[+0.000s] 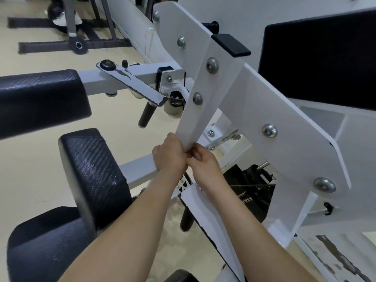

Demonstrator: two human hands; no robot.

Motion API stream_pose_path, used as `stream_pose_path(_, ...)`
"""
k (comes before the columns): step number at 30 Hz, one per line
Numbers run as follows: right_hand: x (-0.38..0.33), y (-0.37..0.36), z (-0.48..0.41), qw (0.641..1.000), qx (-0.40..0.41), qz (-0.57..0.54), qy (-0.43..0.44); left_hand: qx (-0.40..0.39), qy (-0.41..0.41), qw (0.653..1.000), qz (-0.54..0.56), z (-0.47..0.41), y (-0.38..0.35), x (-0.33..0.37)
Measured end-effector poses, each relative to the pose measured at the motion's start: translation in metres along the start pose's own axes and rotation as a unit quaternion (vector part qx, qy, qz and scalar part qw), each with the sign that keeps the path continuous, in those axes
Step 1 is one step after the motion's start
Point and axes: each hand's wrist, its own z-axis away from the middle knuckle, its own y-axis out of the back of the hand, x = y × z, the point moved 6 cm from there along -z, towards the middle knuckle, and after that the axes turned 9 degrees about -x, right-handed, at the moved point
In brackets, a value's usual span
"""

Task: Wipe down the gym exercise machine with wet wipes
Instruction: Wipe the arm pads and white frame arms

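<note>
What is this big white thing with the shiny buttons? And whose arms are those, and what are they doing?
There is just one picture, taken by a camera worn on a person's head, looking down. So the arms are that person's own. The big white thing is a gym machine. The shiny buttons are bolts holding its plates together. The black pads on the left are cushions. Both hands meet at the bottom tip of a slanted white bar. The left hand curls round its end, and the right hand is bunched against it. I cannot see a wipe; it may be hidden between the fingers.
</note>
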Motion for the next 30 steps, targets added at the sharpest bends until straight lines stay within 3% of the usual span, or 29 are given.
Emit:
stream_pose_path(3, -0.007, 0.017, 0.008, 0.996, 0.032, -0.071, 0.032, 0.019, -0.052, 0.985, 0.164, 0.007, 0.017, 0.021)
stream_pose_path(7, -0.019, 0.034, 0.015, 0.984, 0.055, -0.145, 0.092, 0.085, -0.107, 0.959, 0.248, 0.018, 0.045, 0.052)
stream_pose_path(11, -0.031, 0.039, 0.003, 0.973, 0.036, -0.181, 0.141, 0.106, -0.175, 0.933, 0.296, 0.021, 0.077, 0.08)
stream_pose_path(14, -0.029, 0.028, -0.008, 0.986, 0.01, -0.113, 0.121, 0.09, -0.147, 0.943, 0.284, 0.018, 0.074, 0.077)
stream_pose_path(17, -0.008, 0.007, -0.008, 0.998, -0.064, 0.018, 0.014, 0.027, -0.061, 0.985, 0.159, 0.011, 0.044, 0.044)
stream_pose_path(19, 0.008, -0.011, -0.003, 0.979, -0.159, 0.112, -0.055, -0.018, -0.035, 0.998, 0.045, 0.008, 0.024, 0.021)
stream_pose_path(22, 0.021, -0.025, 0.002, 0.942, -0.244, 0.214, -0.084, -0.048, -0.017, 0.992, -0.112, 0.007, 0.002, -0.003)
stream_pose_path(25, 0.007, -0.019, 0.002, 0.909, -0.222, 0.351, -0.027, -0.041, -0.022, 0.959, -0.279, 0.013, -0.008, -0.018)
stream_pose_path(27, -0.011, -0.013, 0.001, 0.897, -0.169, 0.404, 0.065, -0.068, -0.008, 0.92, -0.386, 0.02, -0.01, -0.024)
stream_pose_path(30, -0.024, -0.018, -0.006, 0.901, -0.171, 0.364, 0.164, -0.14, 0.051, 0.855, -0.497, 0.028, -0.004, -0.024)
